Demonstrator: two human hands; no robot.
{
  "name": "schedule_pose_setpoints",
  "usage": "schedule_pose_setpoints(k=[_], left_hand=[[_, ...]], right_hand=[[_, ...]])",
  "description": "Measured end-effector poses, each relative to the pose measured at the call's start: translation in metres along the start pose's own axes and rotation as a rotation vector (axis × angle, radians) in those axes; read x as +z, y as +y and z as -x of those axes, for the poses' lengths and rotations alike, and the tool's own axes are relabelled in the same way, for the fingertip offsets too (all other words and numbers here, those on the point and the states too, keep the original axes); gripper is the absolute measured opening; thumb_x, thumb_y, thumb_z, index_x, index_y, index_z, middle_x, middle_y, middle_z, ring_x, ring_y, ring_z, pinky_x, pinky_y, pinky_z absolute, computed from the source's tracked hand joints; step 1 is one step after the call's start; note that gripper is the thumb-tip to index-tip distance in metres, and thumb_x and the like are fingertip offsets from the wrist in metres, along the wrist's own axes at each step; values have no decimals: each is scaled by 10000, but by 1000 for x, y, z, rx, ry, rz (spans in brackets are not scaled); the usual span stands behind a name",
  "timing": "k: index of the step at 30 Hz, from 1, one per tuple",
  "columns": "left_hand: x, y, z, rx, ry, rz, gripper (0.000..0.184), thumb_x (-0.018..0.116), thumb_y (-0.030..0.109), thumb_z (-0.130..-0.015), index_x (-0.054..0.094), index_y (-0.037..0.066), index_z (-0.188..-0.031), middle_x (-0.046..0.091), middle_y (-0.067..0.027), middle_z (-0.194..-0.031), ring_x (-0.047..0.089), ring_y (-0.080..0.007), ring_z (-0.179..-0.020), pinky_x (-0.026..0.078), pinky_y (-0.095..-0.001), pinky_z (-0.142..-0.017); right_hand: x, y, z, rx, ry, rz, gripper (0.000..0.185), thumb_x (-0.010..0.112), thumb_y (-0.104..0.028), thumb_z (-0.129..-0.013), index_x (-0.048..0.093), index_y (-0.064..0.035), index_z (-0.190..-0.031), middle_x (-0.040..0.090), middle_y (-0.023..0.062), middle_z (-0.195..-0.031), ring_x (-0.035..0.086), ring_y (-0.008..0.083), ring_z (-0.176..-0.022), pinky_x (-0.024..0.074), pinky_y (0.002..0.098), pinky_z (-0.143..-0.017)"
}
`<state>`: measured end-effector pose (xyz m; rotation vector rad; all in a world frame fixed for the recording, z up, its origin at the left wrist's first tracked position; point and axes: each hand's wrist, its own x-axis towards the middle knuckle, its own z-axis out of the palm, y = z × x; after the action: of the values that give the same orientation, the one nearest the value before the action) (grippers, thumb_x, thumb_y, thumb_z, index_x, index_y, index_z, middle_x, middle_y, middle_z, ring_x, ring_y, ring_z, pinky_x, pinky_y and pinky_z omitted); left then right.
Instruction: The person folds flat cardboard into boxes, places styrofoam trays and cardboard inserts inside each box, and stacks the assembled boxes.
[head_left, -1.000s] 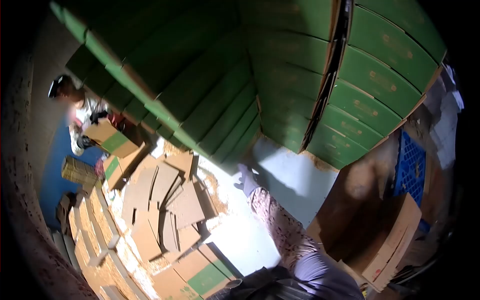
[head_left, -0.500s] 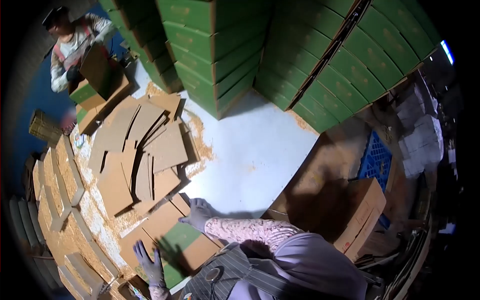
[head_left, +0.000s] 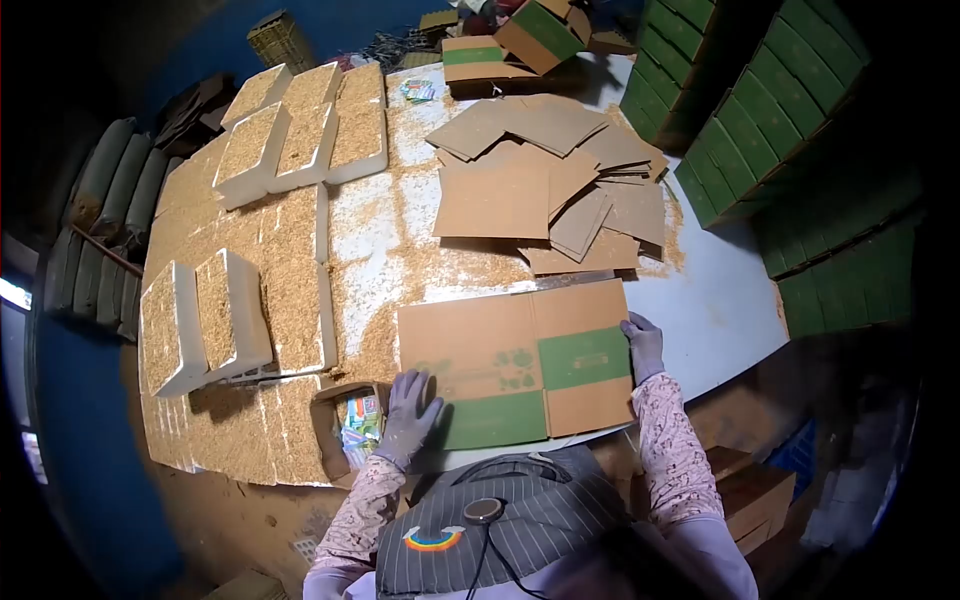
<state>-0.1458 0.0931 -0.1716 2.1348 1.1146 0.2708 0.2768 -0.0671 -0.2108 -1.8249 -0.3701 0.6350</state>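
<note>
A flattened cardboard carton [head_left: 470,345], brown with green bands, lies on the table in front of me. My left hand [head_left: 408,418], in a grey glove, has its fingers spread at the carton's lower left edge. At the right edge, my gloved right hand [head_left: 645,345] grips the carton; its thumb is hard to make out. Just left of my left hand stands a small open cardboard box [head_left: 325,425] holding colourful printed packets [head_left: 361,425].
Loose cardboard sheets [head_left: 495,195] are piled beyond the carton. White trays [head_left: 357,166] filled with wood shavings stand on the left, with shavings strewn around them. Green boxes [head_left: 735,155] are stacked at the right. An open carton [head_left: 545,35] sits at the far edge.
My view has swung left, and the co-worker is out of sight. My right hand has shifted to the carton's right edge. My left hand has come to its lower left edge.
</note>
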Motion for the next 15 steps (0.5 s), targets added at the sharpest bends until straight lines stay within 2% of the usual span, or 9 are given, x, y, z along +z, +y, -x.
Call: schedule_pose_setpoints(k=[4,6,7,8,9,11,12,14,15], left_hand=[[-39,48,-36,221,142,-34,575,651,232,-889,447,56,-1397,404,-215,-1438,311,-436,-1371,246,-510,-1147],[-80,94,-61,352,310,-197,601,662,196,-875,434,51,-1411,401,-199,-1452,317,-418,-1369,234,-507,-1153],[-95,113,-71,379,394,-332,591,660,245,-877,448,58,-1395,451,-193,-1412,367,-400,-1338,212,-512,-1157],[-102,114,-84,423,427,-437,566,655,332,-879,495,66,-1353,558,-163,-1263,474,-349,-1244,187,-519,-1163],[-109,119,-91,384,376,-382,410,636,330,-894,606,68,-1208,643,-153,-1071,567,-326,-1092,278,-503,-1116],[-117,119,-86,375,239,-315,241,612,288,-917,684,58,-919,661,-187,-904,601,-354,-954,434,-438,-955],[-112,118,-82,393,202,-405,226,597,272,-925,689,65,-929,658,-182,-903,598,-353,-939,442,-438,-933],[-110,132,-68,262,-25,-367,207,582,233,-922,703,68,-951,657,-182,-949,599,-346,-1006,440,-434,-929],[-100,98,-77,252,-192,-143,211,615,184,-856,693,75,-1020,655,-163,-981,634,-309,-931,495,-422,-835]], right_hand=[[-16,-89,45,154,-113,-388,248,599,-118,-941,620,-19,-1167,688,35,-967,644,123,-859,510,255,-769],[-17,-99,41,-28,-153,-368,250,609,-125,-933,619,-25,-1162,676,31,-995,632,116,-875,501,246,-775],[-20,-107,39,-194,-214,-357,253,619,-133,-925,618,-32,-1157,664,28,-1023,620,109,-890,492,237,-782],[-20,-120,39,-141,-291,-452,267,629,-141,-912,614,-31,-1155,654,24,-1038,610,110,-903,483,234,-794],[-27,-134,39,-100,-353,-546,282,640,-148,-899,610,-31,-1153,644,20,-1053,600,112,-915,474,230,-807],[-37,-111,18,-583,-111,124,341,609,-165,-889,570,-44,-1205,594,55,-1156,583,150,-970,455,292,-886],[-36,-106,15,-845,200,396,351,578,-198,-910,548,-55,-1229,546,92,-1256,576,186,-1024,444,356,-969],[-18,-162,55,-1068,219,413,482,638,-144,-854,514,-79,-1315,503,150,-1330,451,338,-1283,356,427,-1091],[-15,-186,73,-1170,54,582,503,606,-282,-900,496,-91,-1352,490,122,-1371,431,334,-1307,282,474,-1138]])
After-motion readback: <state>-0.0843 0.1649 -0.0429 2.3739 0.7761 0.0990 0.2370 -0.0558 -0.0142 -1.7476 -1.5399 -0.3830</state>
